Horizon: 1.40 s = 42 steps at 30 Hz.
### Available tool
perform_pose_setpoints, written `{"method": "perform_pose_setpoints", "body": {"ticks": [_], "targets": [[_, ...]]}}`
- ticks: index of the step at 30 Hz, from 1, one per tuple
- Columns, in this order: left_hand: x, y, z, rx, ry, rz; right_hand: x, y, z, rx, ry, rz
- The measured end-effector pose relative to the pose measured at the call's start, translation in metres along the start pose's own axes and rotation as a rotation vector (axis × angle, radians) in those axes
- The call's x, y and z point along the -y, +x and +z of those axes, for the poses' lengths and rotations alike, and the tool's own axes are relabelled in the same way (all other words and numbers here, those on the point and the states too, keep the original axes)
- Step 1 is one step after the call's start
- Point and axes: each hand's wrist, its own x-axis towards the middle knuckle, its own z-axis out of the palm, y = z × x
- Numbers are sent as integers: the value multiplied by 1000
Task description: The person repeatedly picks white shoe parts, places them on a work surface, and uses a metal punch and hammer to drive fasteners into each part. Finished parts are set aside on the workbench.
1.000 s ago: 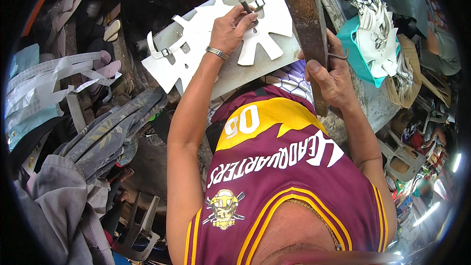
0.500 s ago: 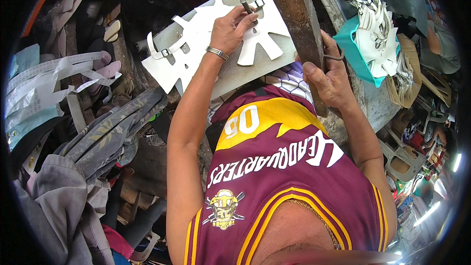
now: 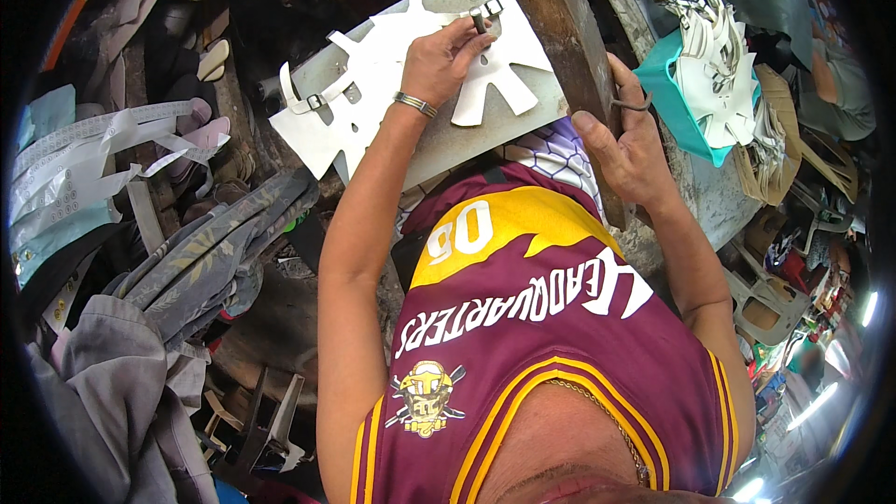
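Observation:
My left hand [image 3: 442,63] pinches a short, dark metal punch [image 3: 480,22] over a white sandal upper [image 3: 485,82]. Near the punch's tip is a small dark buckle [image 3: 492,7]. Several white uppers lie side by side on a pale grey board [image 3: 437,155] above my lap, one with a buckled strap [image 3: 313,101] at its left end. My right hand [image 3: 631,145] is closed at the side of a thick brown wooden beam [image 3: 560,19], thumb on the near side and fingers on the far side. A bent dark metal rod [image 3: 633,106] shows by those fingers.
A turquoise basket [image 3: 674,117] holds a pile of white uppers [image 3: 714,75] at the right. Beside it stands an open cardboard box [image 3: 779,135] with more cut pieces. Grey cloth [image 3: 140,392] and printed plastic sheets [image 3: 89,168] are heaped at the left.
The punch has tilted and sits lower in my left hand, which stays over the same upper. The beam and right hand have shifted only slightly.

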Motion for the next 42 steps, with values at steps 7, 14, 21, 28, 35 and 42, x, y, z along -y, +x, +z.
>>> {"method": "perform_pose_setpoints", "body": {"ticks": [7, 14, 21, 28, 35, 42], "targets": [[1, 2, 3, -12, 46, 95, 4, 4, -3, -12, -113, -131], [1, 2, -1, 47, 202, 114, 14, 12, -16, 36, 7, -139], [7, 1, 3, 0, 182, 152, 34, 24, -35, -180, 47, -220], [9, 0, 7, -18, 164, 178, 89, 23, -69, -508, 342, -381], [1, -5, -1, -38, 343, 252, 41, 18, -19, 230, -226, 152], [-11, 9, 2, 41, 265, -54, 22, 22, -9, -240, 138, -171]]}}
